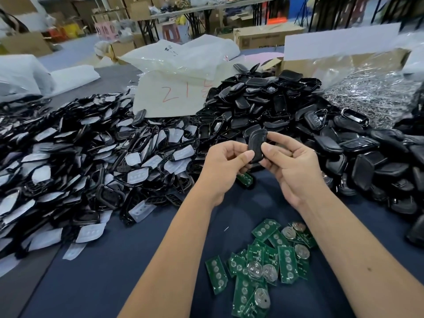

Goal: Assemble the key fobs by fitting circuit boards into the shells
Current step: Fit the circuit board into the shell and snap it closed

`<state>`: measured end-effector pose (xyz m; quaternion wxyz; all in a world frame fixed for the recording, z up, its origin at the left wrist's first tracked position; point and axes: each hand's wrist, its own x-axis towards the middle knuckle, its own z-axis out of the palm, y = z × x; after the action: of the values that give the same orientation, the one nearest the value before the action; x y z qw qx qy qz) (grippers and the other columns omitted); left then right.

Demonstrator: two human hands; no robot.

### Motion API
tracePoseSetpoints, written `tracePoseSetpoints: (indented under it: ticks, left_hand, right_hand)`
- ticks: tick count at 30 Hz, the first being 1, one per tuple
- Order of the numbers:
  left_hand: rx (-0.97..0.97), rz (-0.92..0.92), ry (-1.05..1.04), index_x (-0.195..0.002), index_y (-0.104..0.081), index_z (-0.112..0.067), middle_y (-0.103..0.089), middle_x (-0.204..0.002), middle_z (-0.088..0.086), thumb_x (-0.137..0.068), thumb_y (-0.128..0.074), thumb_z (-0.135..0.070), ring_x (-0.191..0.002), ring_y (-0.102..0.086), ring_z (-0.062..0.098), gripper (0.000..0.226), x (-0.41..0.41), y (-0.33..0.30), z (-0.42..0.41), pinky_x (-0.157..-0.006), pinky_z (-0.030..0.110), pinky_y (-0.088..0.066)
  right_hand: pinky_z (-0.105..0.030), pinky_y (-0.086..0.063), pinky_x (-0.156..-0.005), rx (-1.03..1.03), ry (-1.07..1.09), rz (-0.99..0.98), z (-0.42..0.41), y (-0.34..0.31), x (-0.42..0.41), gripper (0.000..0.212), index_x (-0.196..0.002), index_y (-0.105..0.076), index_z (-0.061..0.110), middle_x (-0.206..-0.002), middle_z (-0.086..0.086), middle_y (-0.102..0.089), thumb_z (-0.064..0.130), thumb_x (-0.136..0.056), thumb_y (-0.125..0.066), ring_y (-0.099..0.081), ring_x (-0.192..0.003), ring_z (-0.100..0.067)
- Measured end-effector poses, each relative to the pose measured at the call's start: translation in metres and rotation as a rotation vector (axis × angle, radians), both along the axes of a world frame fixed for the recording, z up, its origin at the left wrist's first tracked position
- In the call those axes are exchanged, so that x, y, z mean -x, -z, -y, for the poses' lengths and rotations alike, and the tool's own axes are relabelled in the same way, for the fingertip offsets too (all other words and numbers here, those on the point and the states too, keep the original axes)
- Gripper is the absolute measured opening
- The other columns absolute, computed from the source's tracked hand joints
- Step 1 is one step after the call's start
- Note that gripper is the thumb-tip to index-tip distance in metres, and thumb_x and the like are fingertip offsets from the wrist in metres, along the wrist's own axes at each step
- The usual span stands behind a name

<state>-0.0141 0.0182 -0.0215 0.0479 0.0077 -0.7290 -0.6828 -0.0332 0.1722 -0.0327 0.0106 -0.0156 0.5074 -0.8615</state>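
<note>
So the table [119,260] is covered in a dark blue cloth and it's pretty much buried. Using the green circuit boards [261,260] near the front edge as the landmark: far up and to the left of them is a huge spread of black shell frames with white rubber button pads [75,161], and up and to the right is an equally big heap of black shell backs [298,115]. Behind both piles, well beyond the boards, sits a white plastic bag with "21" in red marker [174,95], plus a cardboard box [344,56] off to the right of it.

Straight above the boards, both hands are up off the cloth with one black key fob shell [257,145] between them. Its long axis runs roughly up-and-away from the camera, tilted a bit right at the top. The left hand [224,166] pinches its lower left edge with curled fingers, and the right hand [291,161] has its grip closed on the right side, thumb and fingertips. One more green board [245,179] lies just below the hands.
</note>
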Motion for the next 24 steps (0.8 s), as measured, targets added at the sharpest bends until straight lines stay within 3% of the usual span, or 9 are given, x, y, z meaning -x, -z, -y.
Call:
tracePoseSetpoints:
  ticks: [3,5,8,11,13,16,19,21,24]
  left_hand:
    - [0.373,-0.198,-0.107,-0.089,-0.065,-0.017,-0.065,-0.078,-0.01,-0.093,-0.071,-0.005,-0.072,-0.059,-0.001,0.014,0.0,-0.001,-0.004,-0.074,0.017,-0.049]
    - [0.576,-0.309,-0.118,-0.088,-0.064,-0.016,-0.063,-0.079,-0.01,-0.091,-0.07,-0.005,-0.078,-0.059,0.003,0.013,-0.002,-0.002,-0.009,-0.073,0.018,-0.047]
    - [0.683,-0.374,-0.118,-0.093,-0.068,-0.011,-0.064,-0.085,-0.003,-0.09,-0.071,-0.005,-0.082,-0.059,0.014,0.008,-0.003,-0.001,-0.014,-0.078,0.035,-0.05]
    - [0.673,-0.391,-0.104,-0.096,-0.071,-0.013,-0.065,-0.087,-0.004,-0.088,-0.077,-0.012,-0.082,-0.06,0.012,0.01,-0.006,-0.006,-0.008,-0.078,0.037,-0.052]
    - [0.766,-0.284,-0.151,-0.1,-0.067,-0.019,-0.062,-0.091,-0.008,-0.087,-0.079,-0.033,-0.082,-0.056,0.007,0.022,-0.008,-0.007,0.002,-0.077,0.032,-0.049]
    - [1.029,0.071,-0.149,-0.102,-0.059,-0.022,-0.058,-0.099,-0.005,-0.079,-0.078,-0.06,-0.09,-0.057,0.018,0.048,-0.011,-0.006,0.016,-0.078,0.036,-0.049]
    - [0.956,0.159,-0.049,-0.099,-0.059,-0.023,-0.061,-0.099,-0.006,-0.077,-0.085,-0.049,-0.091,-0.06,0.018,0.043,-0.012,-0.004,0.01,-0.078,0.035,-0.05]
    - [0.816,0.136,-0.088,-0.096,-0.058,-0.024,-0.065,-0.091,-0.009,-0.081,-0.086,-0.032,-0.085,-0.061,0.013,0.033,-0.012,-0.004,0.005,-0.075,0.03,-0.049]
    - [0.639,0.131,-0.191,-0.098,-0.056,-0.022,-0.068,-0.079,-0.007,-0.088,-0.079,-0.019,-0.079,-0.062,0.01,0.025,-0.011,-0.001,0.008,-0.076,0.033,-0.051]
  right_hand:
    - [-0.027,-0.062,-0.076,-0.119,0.089,-0.02,0.006,0.001,-0.003,0.02,-0.103,-0.075,0.01,-0.088,-0.006,-0.081,0.008,-0.085,-0.083,-0.078,-0.086,-0.018]
    - [-0.027,-0.062,-0.078,-0.172,0.15,-0.018,0.01,0.002,-0.004,0.023,-0.102,-0.075,0.012,-0.092,-0.007,-0.081,0.012,-0.082,-0.087,-0.079,-0.09,-0.021]
    - [-0.026,-0.061,-0.076,-0.194,0.19,-0.036,0.012,0.002,-0.005,0.012,-0.09,-0.079,0.019,-0.088,-0.007,-0.081,0.013,-0.084,-0.087,-0.079,-0.085,-0.021]
    - [-0.031,-0.062,-0.08,-0.179,0.161,-0.035,0.012,0.002,-0.005,0.006,-0.092,-0.078,0.017,-0.09,-0.006,-0.081,0.011,-0.091,-0.08,-0.077,-0.087,-0.02]
    - [-0.037,-0.062,-0.09,-0.135,0.135,0.008,0.007,0.002,-0.001,0.005,-0.099,-0.076,0.011,-0.097,-0.009,-0.081,0.009,-0.096,-0.072,-0.077,-0.096,-0.023]
    - [-0.04,-0.059,-0.097,-0.061,0.039,0.095,-0.004,0.001,0.007,0.012,-0.112,-0.069,0.008,-0.111,-0.012,-0.079,0.008,-0.103,-0.061,-0.074,-0.111,-0.029]
    - [-0.041,-0.062,-0.091,0.024,-0.106,0.147,-0.015,0.001,0.011,0.017,-0.118,-0.064,0.001,-0.115,-0.018,-0.076,0.008,-0.104,-0.056,-0.074,-0.109,-0.034]
    - [-0.042,-0.063,-0.089,0.039,-0.199,0.164,-0.021,0.0,0.012,0.022,-0.12,-0.062,-0.004,-0.118,-0.025,-0.074,0.009,-0.104,-0.054,-0.074,-0.108,-0.039]
    - [-0.045,-0.062,-0.094,-0.015,-0.248,0.162,-0.024,0.0,0.013,0.024,-0.122,-0.061,-0.005,-0.119,-0.027,-0.073,0.01,-0.106,-0.052,-0.073,-0.11,-0.04]
